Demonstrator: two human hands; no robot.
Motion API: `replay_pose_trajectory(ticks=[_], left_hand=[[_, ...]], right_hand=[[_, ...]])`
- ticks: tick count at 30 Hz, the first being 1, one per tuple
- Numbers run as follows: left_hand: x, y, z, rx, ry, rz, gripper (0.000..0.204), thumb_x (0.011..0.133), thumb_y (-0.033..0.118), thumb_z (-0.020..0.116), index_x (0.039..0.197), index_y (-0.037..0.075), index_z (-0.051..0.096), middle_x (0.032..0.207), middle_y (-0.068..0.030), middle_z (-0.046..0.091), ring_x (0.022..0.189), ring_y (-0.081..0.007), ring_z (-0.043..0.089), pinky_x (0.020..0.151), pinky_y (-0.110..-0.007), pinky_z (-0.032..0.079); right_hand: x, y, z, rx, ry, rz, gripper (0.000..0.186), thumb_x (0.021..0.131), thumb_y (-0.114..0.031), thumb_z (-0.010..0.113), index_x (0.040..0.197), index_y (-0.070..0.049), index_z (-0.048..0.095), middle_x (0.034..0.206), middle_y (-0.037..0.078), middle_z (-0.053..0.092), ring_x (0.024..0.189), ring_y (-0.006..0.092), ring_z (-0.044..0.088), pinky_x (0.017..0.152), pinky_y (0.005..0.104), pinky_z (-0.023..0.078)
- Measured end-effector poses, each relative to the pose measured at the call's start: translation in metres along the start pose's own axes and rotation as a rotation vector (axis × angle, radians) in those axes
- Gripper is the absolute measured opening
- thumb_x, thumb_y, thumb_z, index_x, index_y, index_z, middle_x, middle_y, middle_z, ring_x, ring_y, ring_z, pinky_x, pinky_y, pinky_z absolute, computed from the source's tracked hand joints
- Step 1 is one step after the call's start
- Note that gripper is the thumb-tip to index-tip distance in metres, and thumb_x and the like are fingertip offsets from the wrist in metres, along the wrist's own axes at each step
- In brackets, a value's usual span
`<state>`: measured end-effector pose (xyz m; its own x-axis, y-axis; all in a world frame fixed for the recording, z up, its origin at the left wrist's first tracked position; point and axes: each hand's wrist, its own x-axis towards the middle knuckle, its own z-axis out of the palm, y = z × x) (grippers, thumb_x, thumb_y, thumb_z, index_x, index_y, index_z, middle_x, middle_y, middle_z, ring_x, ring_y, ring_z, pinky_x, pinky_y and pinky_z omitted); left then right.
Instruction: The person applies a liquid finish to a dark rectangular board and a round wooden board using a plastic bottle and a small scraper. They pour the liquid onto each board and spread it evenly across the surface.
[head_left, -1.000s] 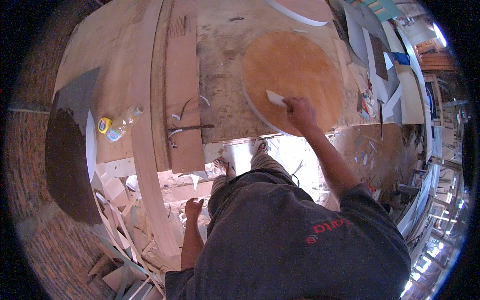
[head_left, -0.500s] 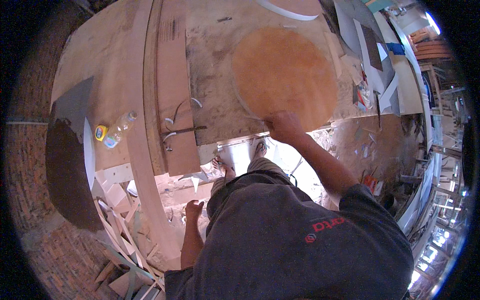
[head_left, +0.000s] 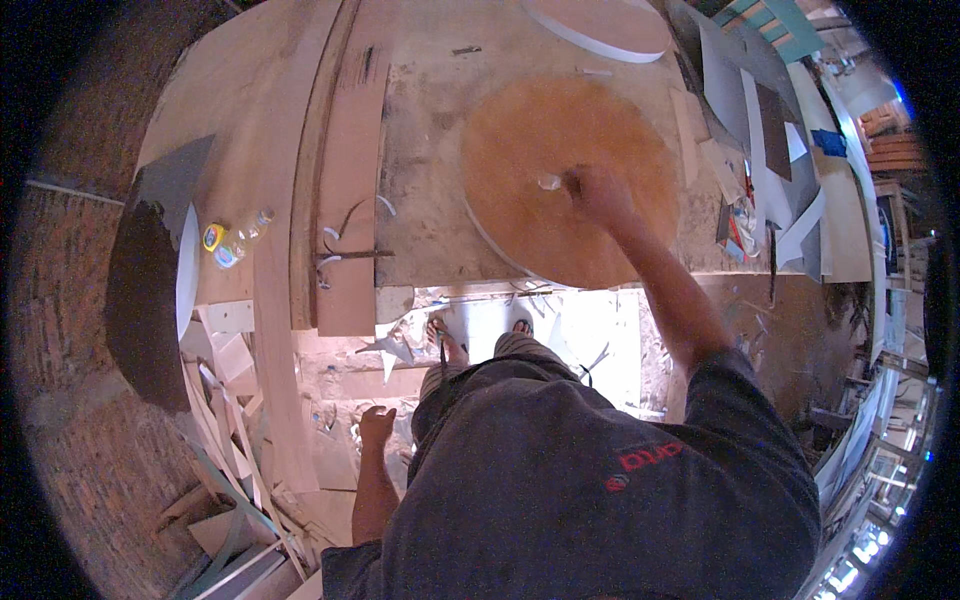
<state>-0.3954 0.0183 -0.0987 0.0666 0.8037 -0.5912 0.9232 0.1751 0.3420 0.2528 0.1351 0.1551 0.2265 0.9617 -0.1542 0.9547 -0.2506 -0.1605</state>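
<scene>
My right hand (head_left: 600, 198) is closed over the middle of a round orange-brown board (head_left: 530, 125), its arm reaching in from the right. Right by its fingertips shows a small pale piece (head_left: 549, 181); whether the fingers grip it, or something else hidden in them, is unclear. The round board lies on the worktable (head_left: 425, 215) and its front edge reaches the table's near edge. Low beside my body hangs my left hand (head_left: 377, 424), fingers loosely bent and thumb apart, with nothing seen in it.
A clear plastic bottle (head_left: 230, 250) and a yellow container (head_left: 213, 237) lie at left. Long wooden strips (head_left: 350, 200) cross the table. Another round board with white edging (head_left: 610, 25) lies at the far side. Sheet offcuts (head_left: 725, 80) crowd the right; scrap wood (head_left: 235, 440) stands lower left.
My right hand has moved from the round board's near edge to over its middle. The round board now sits lower in the picture, as the view has shifted. My left hand still hangs low.
</scene>
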Motion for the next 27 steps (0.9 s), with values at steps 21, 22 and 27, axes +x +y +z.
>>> replay_pose_trajectory(ticks=[21,22,27], left_hand=[[-0.049,0.202,-0.214,-0.216,0.539,0.34,0.02,0.084,0.02,0.079,0.092,0.001,0.078,0.081,-0.0146,0.074,0.075,-0.0274,0.072,0.073,-0.037,0.057],[-0.039,0.21,-0.238,-0.275,0.524,0.209,0.027,0.081,0.015,0.079,0.103,-0.001,0.076,0.09,-0.0161,0.075,0.081,-0.0283,0.072,0.076,-0.038,0.057],[0.093,0.16,-0.31,0.145,0.916,0.55,0.06,0.075,0.006,0.076,0.133,0.001,0.061,0.126,-0.0247,0.064,0.115,-0.0362,0.063,0.099,-0.045,0.051]], right_hand=[[-0.112,0.053,0.021,1.097,0.155,0.256,0.038,0.09,-0.03,0.079,0.115,-0.003,0.072,0.105,0.01,0.075,0.09,0.022,0.072,0.065,0.0354,0.056],[-0.116,0.055,0.007,1.119,0.228,0.28,0.038,0.09,-0.03,0.078,0.116,-0.003,0.071,0.105,0.008,0.074,0.089,0.0202,0.071,0.064,0.0344,0.056],[-0.144,0.078,-0.023,1.196,0.438,0.421,0.037,0.092,-0.023,0.077,0.119,0.001,0.068,0.103,0.007,0.073,0.089,0.0148,0.068,0.065,0.0331,0.055]])
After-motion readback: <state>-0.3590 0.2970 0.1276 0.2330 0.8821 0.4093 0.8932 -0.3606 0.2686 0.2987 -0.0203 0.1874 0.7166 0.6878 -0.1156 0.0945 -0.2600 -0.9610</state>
